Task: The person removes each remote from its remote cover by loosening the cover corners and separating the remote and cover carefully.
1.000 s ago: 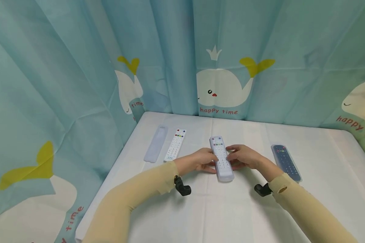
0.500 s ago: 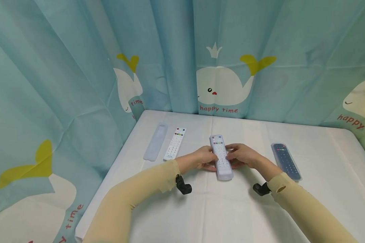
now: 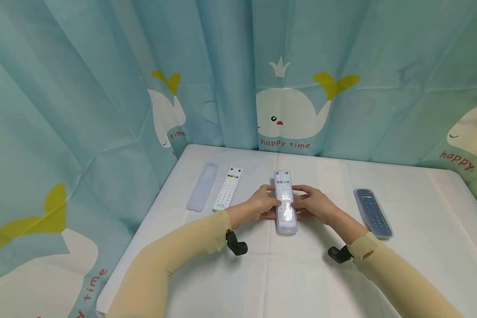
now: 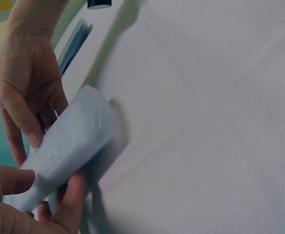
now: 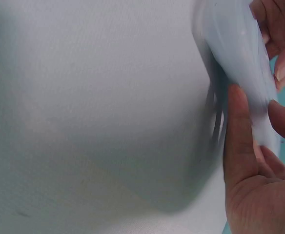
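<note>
A white remote control in a translucent silicone cover is held between both hands at the middle of the table. My left hand grips its left edge, thumb on top and fingers along the side and beneath. On the opposite edge, my right hand pinches it the same way. In the left wrist view the covered remote looks tilted, with a shadow under its near end. The right wrist view has the right thumb on the cover's face and a finger along its underside.
Left of the hands lies a bare white remote, with an unfilled translucent cover beside it. A dark remote in a clear cover lies to the right. A blue curtain hangs behind the white table.
The covered remote has turned slightly more upright in the head view and shifted a little to the left and away, both hands moving with it. The other remotes stay put.
</note>
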Tool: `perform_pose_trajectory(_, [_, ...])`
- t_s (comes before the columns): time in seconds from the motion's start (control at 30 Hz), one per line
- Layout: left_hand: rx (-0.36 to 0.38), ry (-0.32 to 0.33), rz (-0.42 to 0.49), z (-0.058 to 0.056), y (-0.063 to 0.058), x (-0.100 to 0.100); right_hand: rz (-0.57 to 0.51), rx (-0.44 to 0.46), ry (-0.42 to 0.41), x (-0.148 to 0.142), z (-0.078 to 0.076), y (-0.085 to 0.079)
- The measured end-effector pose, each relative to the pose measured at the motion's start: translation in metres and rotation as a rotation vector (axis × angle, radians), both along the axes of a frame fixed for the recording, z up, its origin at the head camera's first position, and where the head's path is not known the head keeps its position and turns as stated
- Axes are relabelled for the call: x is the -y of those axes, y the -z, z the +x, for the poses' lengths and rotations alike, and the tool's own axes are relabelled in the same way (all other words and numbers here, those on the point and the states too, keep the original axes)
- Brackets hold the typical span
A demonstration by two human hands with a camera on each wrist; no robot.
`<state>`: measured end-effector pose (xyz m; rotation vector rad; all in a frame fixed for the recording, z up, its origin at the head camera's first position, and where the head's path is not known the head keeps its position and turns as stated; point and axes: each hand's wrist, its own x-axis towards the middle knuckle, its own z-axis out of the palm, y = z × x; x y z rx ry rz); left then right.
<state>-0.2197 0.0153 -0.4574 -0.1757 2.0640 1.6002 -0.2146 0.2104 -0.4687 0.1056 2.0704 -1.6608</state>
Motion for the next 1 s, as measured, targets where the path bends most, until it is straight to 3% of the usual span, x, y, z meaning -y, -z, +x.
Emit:
perform_pose_trajectory(0.4, [-0.214, 0.056, 0.127, -0.007, -0.001, 0.010, -0.008, -0.249, -0.015, 0.003, 0.005, -0.012])
perform_pose_trajectory(0.7, [-0.414, 0.140, 0.030, -0.009, -0.012, 0.011, 0.054, -0.417, 0.011, 0.004, 0.002, -0.020])
perform_pose_trajectory(1.0, [-0.537, 0.150, 0.064, -0.014, -0.010, 0.013, 0.110, -0.540, 0.028, 0.006, -0.001, -0.021])
